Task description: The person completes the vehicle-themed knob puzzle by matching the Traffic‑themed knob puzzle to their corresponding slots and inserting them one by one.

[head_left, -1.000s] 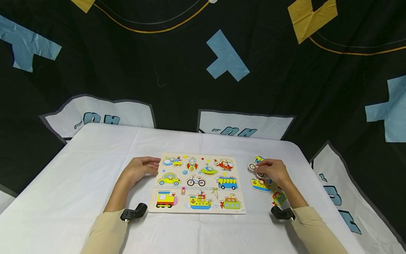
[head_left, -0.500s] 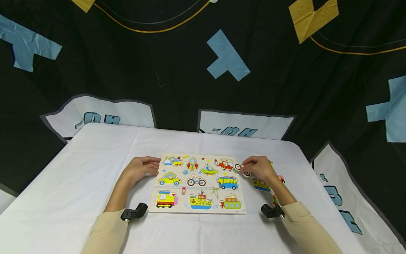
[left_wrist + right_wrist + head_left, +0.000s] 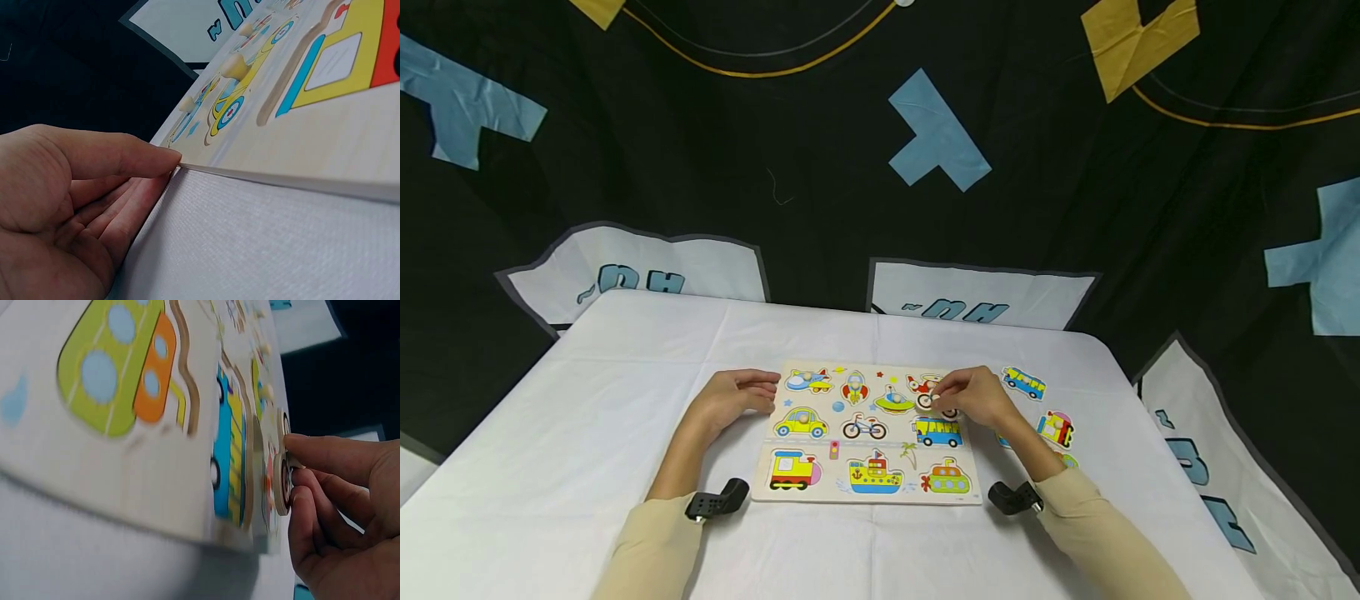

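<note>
A wooden peg puzzle board (image 3: 833,483) with printed vehicles lies on the table. My left hand (image 3: 726,404) is at its left edge; in the left wrist view the thumb tip touches the board edge and the fingers extend below it. My right hand (image 3: 981,396) pinches a bicycle puzzle piece (image 3: 282,484) between thumb and fingertips, above the board's upper right. In the head view that piece overlaps the printed helicopter. Knobbed pieces sit in the board: a plane (image 3: 807,382), a rocket (image 3: 853,388), a flying saucer (image 3: 893,402) and a car (image 3: 801,422).
Right of the board lie a loose bus piece (image 3: 1024,383), a train piece (image 3: 1056,429) and a green piece (image 3: 1067,459), mostly behind the right forearm. A white cloth (image 3: 625,350) covers the table. A black curtain (image 3: 820,167) hangs behind it.
My right hand has carried the bicycle piece leftward from the loose pieces to over the board, uncovering the bus and train pieces. The left hand has stayed at the board's edge.
</note>
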The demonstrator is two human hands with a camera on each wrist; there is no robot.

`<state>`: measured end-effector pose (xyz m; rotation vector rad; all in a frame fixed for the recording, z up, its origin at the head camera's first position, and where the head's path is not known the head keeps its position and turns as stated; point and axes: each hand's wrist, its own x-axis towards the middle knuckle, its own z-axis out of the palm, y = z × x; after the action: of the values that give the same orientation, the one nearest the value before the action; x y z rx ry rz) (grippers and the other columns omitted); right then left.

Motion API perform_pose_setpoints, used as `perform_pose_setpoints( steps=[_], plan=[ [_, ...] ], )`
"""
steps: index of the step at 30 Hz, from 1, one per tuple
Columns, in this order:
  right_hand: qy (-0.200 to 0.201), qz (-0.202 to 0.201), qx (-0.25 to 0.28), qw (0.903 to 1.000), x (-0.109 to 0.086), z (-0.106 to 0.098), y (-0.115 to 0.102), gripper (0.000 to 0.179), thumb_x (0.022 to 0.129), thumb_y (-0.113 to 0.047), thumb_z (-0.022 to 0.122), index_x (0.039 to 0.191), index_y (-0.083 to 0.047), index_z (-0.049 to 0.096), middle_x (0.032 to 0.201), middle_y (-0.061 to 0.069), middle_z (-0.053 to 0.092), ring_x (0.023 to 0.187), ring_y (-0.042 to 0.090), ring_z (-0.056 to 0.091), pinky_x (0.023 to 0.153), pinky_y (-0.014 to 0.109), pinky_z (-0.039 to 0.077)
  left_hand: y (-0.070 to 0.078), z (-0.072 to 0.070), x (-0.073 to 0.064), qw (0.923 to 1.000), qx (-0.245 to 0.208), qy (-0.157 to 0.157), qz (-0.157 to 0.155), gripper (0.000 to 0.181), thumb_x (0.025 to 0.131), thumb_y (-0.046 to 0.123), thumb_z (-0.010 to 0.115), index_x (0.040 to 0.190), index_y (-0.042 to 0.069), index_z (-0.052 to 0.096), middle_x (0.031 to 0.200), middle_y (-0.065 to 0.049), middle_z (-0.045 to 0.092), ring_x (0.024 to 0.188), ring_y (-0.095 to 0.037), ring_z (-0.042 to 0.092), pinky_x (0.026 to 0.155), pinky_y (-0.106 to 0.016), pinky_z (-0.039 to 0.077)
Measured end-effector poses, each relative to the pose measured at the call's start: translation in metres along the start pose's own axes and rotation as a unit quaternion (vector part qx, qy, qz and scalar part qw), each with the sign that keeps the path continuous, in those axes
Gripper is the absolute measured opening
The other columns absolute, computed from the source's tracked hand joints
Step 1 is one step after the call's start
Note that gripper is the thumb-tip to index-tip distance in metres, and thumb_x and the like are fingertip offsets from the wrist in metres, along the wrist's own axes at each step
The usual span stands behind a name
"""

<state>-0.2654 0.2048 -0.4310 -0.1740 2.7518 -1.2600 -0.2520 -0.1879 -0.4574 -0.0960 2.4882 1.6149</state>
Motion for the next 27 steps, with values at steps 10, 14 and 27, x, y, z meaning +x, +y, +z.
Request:
perform_pose_setpoints(
  steps=[10,14,27],
  plan=[
    [-0.038,-0.034,0.000,0.9987,0.004,0.026,-0.017,0.014,0.076,-0.013,0.087,0.086,-0.011,0.079,0.076,-0.002,0.073,0.069,0.013,0.062,0.066,0.028,0.049,-0.003,0.000,0.001,1.0000,0.006,0.004,-0.006,0.054,0.080,0.007,0.077,0.133,0.005,0.065,0.114,-0.010,0.076,0.096,-0.013,0.069,0.094,-0.033,0.048],
    [-0.049,-0.042,0.002,0.9979,0.005,0.035,-0.024,0.013,0.076,-0.011,0.087,0.087,-0.010,0.079,0.077,-0.001,0.074,0.069,0.012,0.062,0.065,0.027,0.050,-0.002,0.000,0.001,1.0000,0.005,0.003,-0.002,0.054,0.080,0.006,0.077,0.133,0.004,0.065,0.114,-0.011,0.075,0.097,-0.013,0.070,0.091,-0.029,0.048],
    [-0.096,-0.076,0.004,0.9925,0.001,0.060,-0.046,0.013,0.075,-0.011,0.086,0.086,-0.009,0.079,0.075,-0.001,0.073,0.069,0.010,0.062,0.061,0.026,0.047,-0.002,0.000,0.001,1.0000,0.004,0.004,0.001,0.054,0.080,0.005,0.078,0.132,0.003,0.066,0.115,-0.012,0.075,0.096,-0.013,0.070,0.089,-0.026,0.048]
  ],
)
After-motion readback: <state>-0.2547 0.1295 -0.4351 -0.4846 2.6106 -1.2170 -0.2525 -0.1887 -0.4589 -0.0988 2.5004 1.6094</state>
